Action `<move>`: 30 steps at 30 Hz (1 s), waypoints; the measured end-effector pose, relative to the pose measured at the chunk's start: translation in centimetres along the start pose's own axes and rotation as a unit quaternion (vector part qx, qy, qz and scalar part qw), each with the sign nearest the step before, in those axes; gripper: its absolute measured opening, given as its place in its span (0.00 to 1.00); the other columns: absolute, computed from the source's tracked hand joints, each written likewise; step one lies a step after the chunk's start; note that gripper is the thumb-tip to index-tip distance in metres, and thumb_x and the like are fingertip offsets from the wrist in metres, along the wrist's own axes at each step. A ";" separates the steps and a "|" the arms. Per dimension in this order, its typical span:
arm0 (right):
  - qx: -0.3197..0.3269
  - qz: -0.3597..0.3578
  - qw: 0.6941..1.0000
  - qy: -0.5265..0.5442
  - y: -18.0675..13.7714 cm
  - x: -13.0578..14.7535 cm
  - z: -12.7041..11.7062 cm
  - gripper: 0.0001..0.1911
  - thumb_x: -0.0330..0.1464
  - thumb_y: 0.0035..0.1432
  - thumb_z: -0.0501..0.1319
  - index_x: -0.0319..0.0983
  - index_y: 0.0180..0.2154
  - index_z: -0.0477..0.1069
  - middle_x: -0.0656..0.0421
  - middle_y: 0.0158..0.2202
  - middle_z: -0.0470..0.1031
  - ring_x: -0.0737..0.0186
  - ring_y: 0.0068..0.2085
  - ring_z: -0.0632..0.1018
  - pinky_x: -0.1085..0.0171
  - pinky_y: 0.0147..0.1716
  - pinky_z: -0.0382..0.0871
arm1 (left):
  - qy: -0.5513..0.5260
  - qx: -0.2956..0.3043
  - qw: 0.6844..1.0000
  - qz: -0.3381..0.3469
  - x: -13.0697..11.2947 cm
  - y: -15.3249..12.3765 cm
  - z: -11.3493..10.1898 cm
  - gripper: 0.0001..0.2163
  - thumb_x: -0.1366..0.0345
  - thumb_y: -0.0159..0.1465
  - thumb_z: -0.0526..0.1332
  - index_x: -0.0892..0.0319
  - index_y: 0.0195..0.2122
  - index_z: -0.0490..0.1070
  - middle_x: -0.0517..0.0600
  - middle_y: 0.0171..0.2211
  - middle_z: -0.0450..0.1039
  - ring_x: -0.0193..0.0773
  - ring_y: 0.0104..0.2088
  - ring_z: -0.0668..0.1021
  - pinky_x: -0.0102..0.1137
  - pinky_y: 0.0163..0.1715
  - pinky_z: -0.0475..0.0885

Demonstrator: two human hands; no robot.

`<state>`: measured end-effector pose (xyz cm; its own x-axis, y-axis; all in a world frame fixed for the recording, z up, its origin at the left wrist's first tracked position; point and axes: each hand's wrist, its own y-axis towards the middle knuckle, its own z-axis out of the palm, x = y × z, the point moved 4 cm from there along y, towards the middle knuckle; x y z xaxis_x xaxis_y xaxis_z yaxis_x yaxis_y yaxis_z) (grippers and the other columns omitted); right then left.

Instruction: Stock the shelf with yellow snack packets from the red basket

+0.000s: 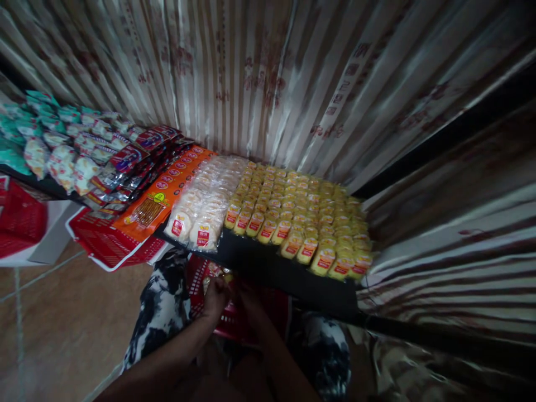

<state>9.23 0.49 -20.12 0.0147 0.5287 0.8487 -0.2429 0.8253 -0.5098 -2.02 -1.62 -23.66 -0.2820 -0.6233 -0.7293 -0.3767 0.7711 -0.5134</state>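
Note:
Both hands reach down into a red basket point(282, 312) between the knees, below the shelf's front edge. My left hand point(216, 296) is closed, its fingers curled beside some shiny packets point(214, 271) in the basket. A small yellow patch shows at its fingertips; what it holds, if anything, I cannot make out. My right hand point(248, 297) is close by on the right, in deep shadow, and its fingers are too dark to read. On the black shelf point(259, 262) just above stand rows of small yellow packaged snacks point(301, 218) with red labels.
Left of the yellow packs lie clear-wrapped white round snacks point(205, 218), an orange snack bag point(161, 190), dark packets point(134, 159) and green packets point(42, 114). Red baskets point(113, 240) stand at left below the shelf. A patterned curtain point(251, 72) hangs behind; a dark bar point(439, 134) crosses at right.

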 end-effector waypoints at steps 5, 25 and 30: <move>0.020 -0.008 0.998 0.067 -1.7 0.4 -0.4 0.26 0.48 0.40 0.64 0.39 0.39 0.74 0.55 0.37 0.77 0.57 0.38 0.76 0.57 0.45 0.65 | -0.110 0.001 0.994 -0.013 -1.5 -1.8 -2.2 0.24 0.60 0.53 0.61 0.56 0.51 0.59 0.45 0.29 0.71 0.31 0.24 0.74 0.25 0.24 0.68; -0.012 -0.071 0.996 0.051 -6.6 4.8 -2.0 0.28 0.46 0.41 0.66 0.37 0.42 0.72 0.54 0.42 0.75 0.55 0.43 0.75 0.56 0.47 0.66 | -0.257 0.079 0.962 -0.047 -7.2 -7.3 -6.2 0.10 0.63 0.53 0.60 0.58 0.36 0.64 0.47 0.30 0.74 0.33 0.28 0.77 0.26 0.28 0.71; -0.092 -0.107 0.990 0.015 -7.1 6.5 -2.9 0.26 0.46 0.42 0.65 0.38 0.42 0.72 0.54 0.45 0.74 0.54 0.47 0.73 0.58 0.45 0.68 | -0.285 0.108 0.952 -0.037 -7.9 -8.1 -6.1 0.12 0.64 0.52 0.61 0.58 0.37 0.63 0.47 0.29 0.73 0.31 0.26 0.76 0.24 0.24 0.69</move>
<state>13.88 -1.35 -11.42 0.0753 0.3408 0.9371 -0.0505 0.9399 -0.3378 -2.13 -3.80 -10.99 0.2861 -0.5522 -0.7831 -0.1695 0.7752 -0.6086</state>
